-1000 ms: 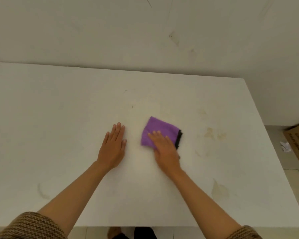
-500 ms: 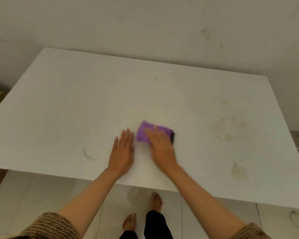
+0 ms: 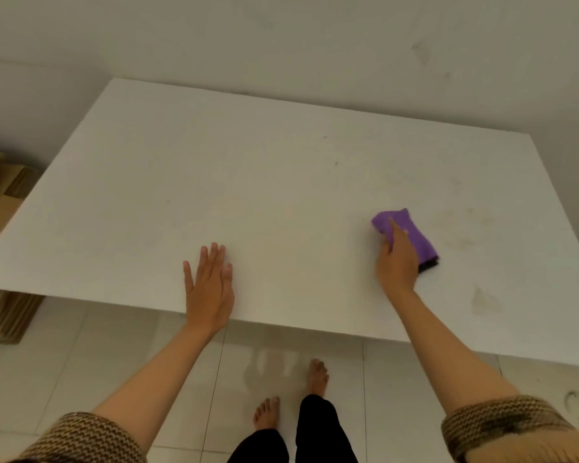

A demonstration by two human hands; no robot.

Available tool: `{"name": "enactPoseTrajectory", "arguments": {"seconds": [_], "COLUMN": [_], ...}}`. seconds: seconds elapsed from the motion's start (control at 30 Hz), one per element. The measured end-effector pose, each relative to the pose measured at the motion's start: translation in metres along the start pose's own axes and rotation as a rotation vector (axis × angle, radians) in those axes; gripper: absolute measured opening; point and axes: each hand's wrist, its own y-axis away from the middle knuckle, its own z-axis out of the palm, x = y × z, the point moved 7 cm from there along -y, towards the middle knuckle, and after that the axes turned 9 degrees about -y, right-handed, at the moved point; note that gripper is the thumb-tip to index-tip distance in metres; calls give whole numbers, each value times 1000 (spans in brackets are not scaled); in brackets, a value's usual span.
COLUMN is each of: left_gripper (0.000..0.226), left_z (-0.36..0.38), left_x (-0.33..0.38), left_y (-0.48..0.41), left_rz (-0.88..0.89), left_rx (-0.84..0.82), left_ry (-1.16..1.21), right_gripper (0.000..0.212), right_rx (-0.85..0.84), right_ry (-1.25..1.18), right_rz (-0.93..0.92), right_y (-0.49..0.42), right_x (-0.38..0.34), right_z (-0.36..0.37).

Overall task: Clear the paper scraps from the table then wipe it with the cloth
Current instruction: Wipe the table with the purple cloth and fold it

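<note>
The purple cloth [image 3: 411,233] with a dark edge lies bunched on the right part of the white table [image 3: 248,182]. My right hand [image 3: 396,262] grips it, one finger stretched over the top and the other fingers hidden by the fabric. My left hand [image 3: 209,285] rests flat on the table near the front edge, fingers straight and holding nothing. No paper scraps show on the tabletop.
Faint brownish stains [image 3: 482,299] mark the table's right side. Cardboard [image 3: 0,208] stands on the floor to the left of the table. A wall runs behind the table's far edge. My bare feet [image 3: 316,379] are on the tiled floor below the front edge.
My right hand has swept the cloth from the table's middle out to the right, and the cloth is now bunched. My left hand stayed flat near the front edge. The view pulled back.
</note>
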Motion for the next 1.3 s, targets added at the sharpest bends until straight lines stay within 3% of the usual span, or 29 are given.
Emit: {"name": "enactPoseTrajectory", "arguments": {"seconds": [0.1,0.2,0.27,0.37,0.47,0.7,0.8,0.9,1.0,1.07,1.17,1.3], "left_gripper": [66,64,66,62,57,68,64,57,59,65,65,60], "left_z": [-11,-12,-11,-6,1,16,18,19,20,24,33,51], "left_x": [-10,-10,-11,-10,2,50,65,80,97,108,125,147], "left_y": [5,9,10,12,13,17,19,17,12,7,3,3], "left_rz": [8,38,39,66,90,195,207,214,200,196,213,186], "left_rx": [38,42,33,-11,-37,-68,-53,-39,-9,-2,-10,-19], "left_ry": [38,68,89,46,41,65,83,114,156,153,109,63], "right_gripper": [41,48,51,52,53,49,45,46,47,51,58,64], "right_rx": [-151,-616,-747,-647,-509,-47,117,14,-303,-514,-581,-395], "right_ry": [-86,-91,0,45,80,106,-11,-70,35,113,126,129], "right_rz": [-316,-500,-531,-643,-578,-25,120,-235,-664,-846,-831,-524], "right_y": [52,146,192,199,163,50,25,37,99,136,115,8], "right_x": [-83,-141,-139,-99,-44,80,82,10,-44,-44,-16,41], "right_z": [51,114,132,110,66,-59,-76,-39,24,52,45,-9]}}
